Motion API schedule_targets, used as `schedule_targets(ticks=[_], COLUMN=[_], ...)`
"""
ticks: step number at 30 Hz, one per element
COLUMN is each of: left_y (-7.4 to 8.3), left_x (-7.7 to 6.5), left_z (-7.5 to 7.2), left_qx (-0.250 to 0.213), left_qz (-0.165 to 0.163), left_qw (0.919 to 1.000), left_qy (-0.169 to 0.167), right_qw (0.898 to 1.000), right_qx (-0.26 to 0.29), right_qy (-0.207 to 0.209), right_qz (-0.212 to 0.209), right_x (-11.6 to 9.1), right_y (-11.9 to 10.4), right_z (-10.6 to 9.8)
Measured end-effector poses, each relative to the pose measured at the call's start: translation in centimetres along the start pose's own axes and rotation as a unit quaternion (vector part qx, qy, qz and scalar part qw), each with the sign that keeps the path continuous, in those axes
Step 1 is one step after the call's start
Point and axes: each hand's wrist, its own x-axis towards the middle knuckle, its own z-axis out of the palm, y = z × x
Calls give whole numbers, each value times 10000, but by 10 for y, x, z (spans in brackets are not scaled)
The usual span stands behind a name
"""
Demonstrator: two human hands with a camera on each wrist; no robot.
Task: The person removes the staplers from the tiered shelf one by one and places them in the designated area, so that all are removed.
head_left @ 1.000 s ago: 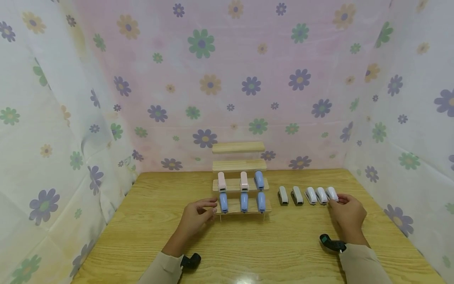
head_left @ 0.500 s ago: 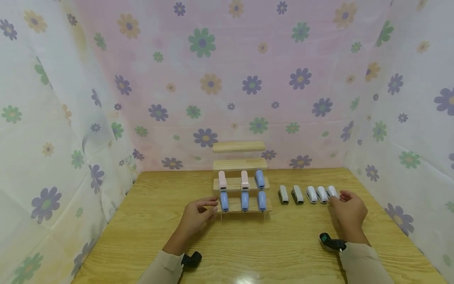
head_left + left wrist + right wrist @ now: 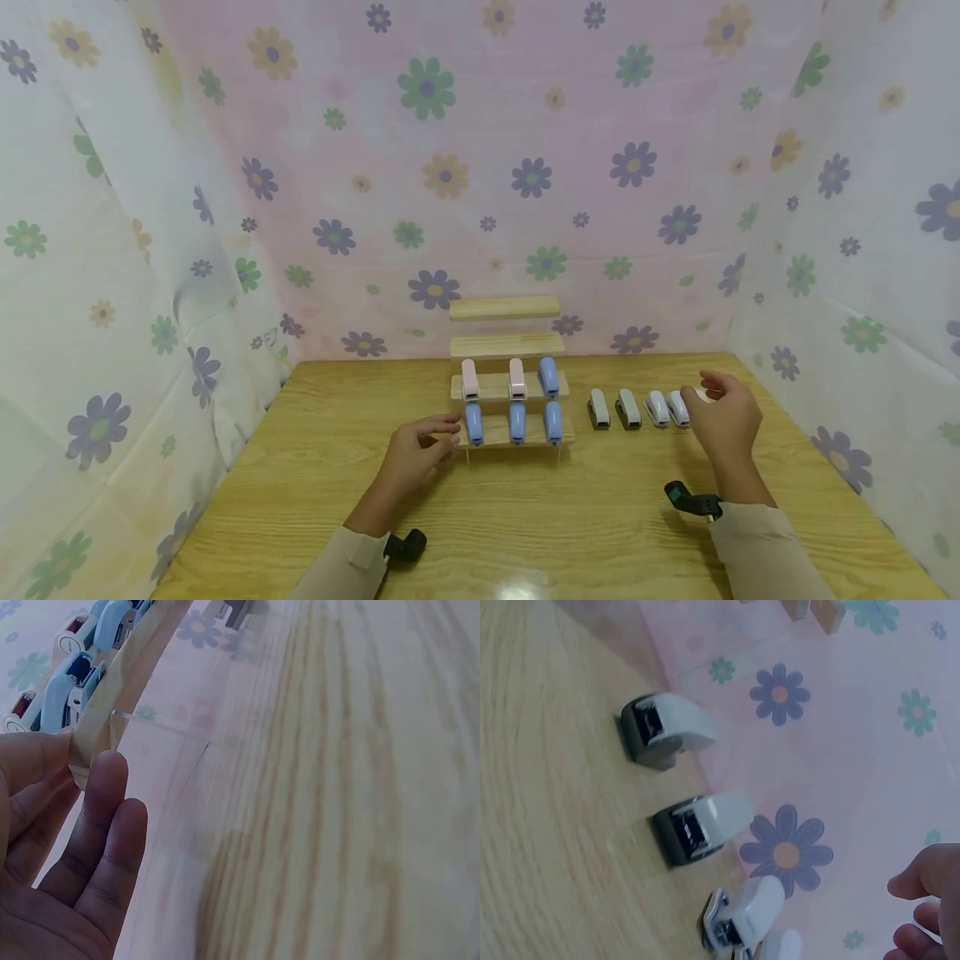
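In the head view, my left hand (image 3: 411, 454) pinches the left end of a tiered wooden rack (image 3: 497, 430); the left wrist view shows fingertips (image 3: 109, 769) around the board's end. Small blue staplers (image 3: 517, 422) fill its lowest shelf. Above them are two pink staplers (image 3: 469, 379) and another blue one. My right hand (image 3: 726, 418) hovers over the right end of a stapler row, thumb and fingers apart, nothing visible between them. It partly hides the last white stapler (image 3: 701, 393). Other white staplers (image 3: 657, 407) stand to its left.
Two grey staplers (image 3: 628, 409) with dark bases stand between the rack and the white ones. The rack's two upper shelves (image 3: 506, 346) hold nothing. Flowered cloth (image 3: 487, 150) encloses the wooden table (image 3: 480, 525) at back and sides.
My right hand has moved off the last white stapler, upward and slightly left, its fingers spreading apart. My left hand stays on the rack's end.
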Motion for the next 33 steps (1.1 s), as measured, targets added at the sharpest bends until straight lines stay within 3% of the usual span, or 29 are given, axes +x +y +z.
schedule_targets(ticks=[12, 19, 27, 33], left_y=[2, 1, 6, 8], left_x=[2, 1, -1, 0], left_z=[0, 0, 0, 0], left_qx=[-6, -38, -87, 167], left_qz=[-32, 18, -120, -177], left_qw=[10000, 10000, 9999, 9997], left_qy=[-3, 12, 1, 60], right_qw=[9992, 9972, 9954, 9941], right_qx=[105, 336, 639, 716], right_qy=[-220, -330, -573, -665], right_qz=[-321, -585, -432, -470], right_x=[-4, -13, -23, -31], right_y=[-31, -51, -71, -80], right_z=[9, 26, 44, 54])
